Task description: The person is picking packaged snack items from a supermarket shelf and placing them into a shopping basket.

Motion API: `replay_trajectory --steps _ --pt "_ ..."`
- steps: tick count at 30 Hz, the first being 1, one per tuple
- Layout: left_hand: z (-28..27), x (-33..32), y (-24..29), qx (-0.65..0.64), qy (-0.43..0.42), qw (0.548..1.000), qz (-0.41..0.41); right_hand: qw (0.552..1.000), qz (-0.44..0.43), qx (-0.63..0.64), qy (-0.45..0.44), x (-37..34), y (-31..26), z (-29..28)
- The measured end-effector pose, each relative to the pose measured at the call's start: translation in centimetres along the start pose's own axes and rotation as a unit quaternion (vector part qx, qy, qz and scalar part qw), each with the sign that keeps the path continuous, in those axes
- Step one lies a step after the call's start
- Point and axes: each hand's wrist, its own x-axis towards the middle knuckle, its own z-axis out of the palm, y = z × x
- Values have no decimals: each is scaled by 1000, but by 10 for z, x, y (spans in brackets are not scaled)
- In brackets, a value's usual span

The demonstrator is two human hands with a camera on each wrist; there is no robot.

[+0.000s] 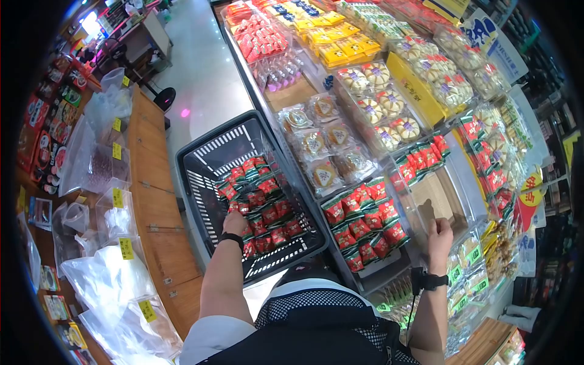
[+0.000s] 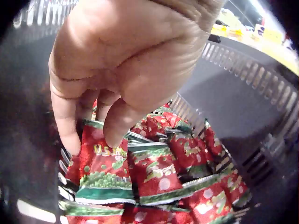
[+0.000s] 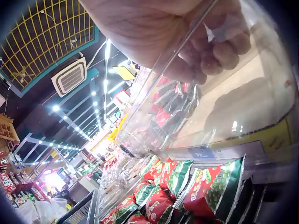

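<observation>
My left hand (image 1: 236, 226) reaches into the black basket (image 1: 187, 201), among red-and-green packets (image 1: 280, 208). Seen from the left wrist, the thumb and fingers of that hand (image 2: 126, 60) pinch the upper end of one packet (image 2: 105, 172), which lies against others. My right hand (image 1: 440, 240) is over a clear-walled bin with a bare cardboard base (image 1: 439, 194). Its fingers hang loosely curled in the right wrist view, where the hand (image 3: 187, 42) shows behind a clear panel (image 3: 180, 46), holding nothing visible. More such packets (image 1: 365, 222) fill the neighbouring tray.
Round wrapped cakes (image 1: 325, 143) and boxed pastries (image 1: 380, 103) stand beyond the packets. Yellow packs (image 1: 340, 45) are farther up the display. A wooden cabinet (image 1: 158, 201) with bagged goods lines the left, across the aisle floor (image 1: 194, 73).
</observation>
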Motion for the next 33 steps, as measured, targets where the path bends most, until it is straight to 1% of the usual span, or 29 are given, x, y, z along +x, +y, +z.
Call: replay_trajectory --steps 1,3,5,6,7,8,9,10,11,12,13,14,15,16,17,19,21,22,24,25,27,28,29,31,32,33 --pt "-1 -5 2 47 37 998 4 1000 -1 1 0 -1 -2 0" --pt "-7 -15 6 68 30 997 7 1000 2 2 4 -2 -7 0" --pt "-17 -33 22 116 104 987 41 1000 -1 -3 3 -4 -13 -2" --pt "-18 -26 27 127 123 982 63 1000 -3 -2 13 -5 -9 0" --pt "-20 -29 36 64 203 973 89 1000 5 -12 17 -7 -17 -3" --pt "-30 -38 50 19 254 955 152 999 6 -42 18 -6 -14 -2" --pt "-43 -53 65 -28 300 929 213 999 3 -39 15 -6 -13 -2" --pt "-60 -74 87 -87 324 902 271 999 2 -32 34 -8 -17 -1" --pt "-76 -97 112 -146 345 869 324 999 12 -28 25 -8 -24 -5" --pt "-87 -111 135 -169 371 831 379 999 13 -28 30 -9 -22 -3" --pt "-96 -129 158 -170 368 827 389 999 13 -27 33 -8 -20 -2" --pt "-104 -150 182 -218 352 792 449 999 18 -28 41 -8 -20 -3" --pt "-110 -170 205 -263 333 751 506 999 25 -38 25 -8 -20 -4" --pt "-113 -188 226 -254 335 719 554 998 32 -47 9 -8 -21 -4" --pt "-113 -203 247 -243 336 684 600 998 38 -45 16 -9 -21 -5" --pt "-99 -213 287 -242 292 654 654 998 28 -46 19 -10 -22 -5" --pt "-88 -231 326 -231 236 638 696 998 38 -52 22 -11 -27 -7" --pt "-82 -236 345 -229 233 633 702 998 34 -54 22 -11 -27 -8" --pt "-69 -242 381 -190 240 572 761 998 26 -58 23 -11 -27 -8" --pt "-65 -245 396 -189 238 567 766 998 29 -57 29 -11 -27 -9" --pt "-57 -249 422 -127 204 600 763 998 32 -51 16 -10 -27 -10" --pt "-51 -250 433 -92 196 628 748 998 36 -51 21 -10 -27 -10" --pt "-44 -250 439 -90 193 625 751 998 34 -50 21 -10 -27 -10" --pt "-34 -252 448 30 227 677 700 998 29 -49 20 -10 -27 -10" --pt "-33 -253 451 89 239 684 683 998 29 -44 19 -10 -27 -10" --pt "-31 -253 453 91 238 682 685 998 32 -43 21 -9 -26 -10"
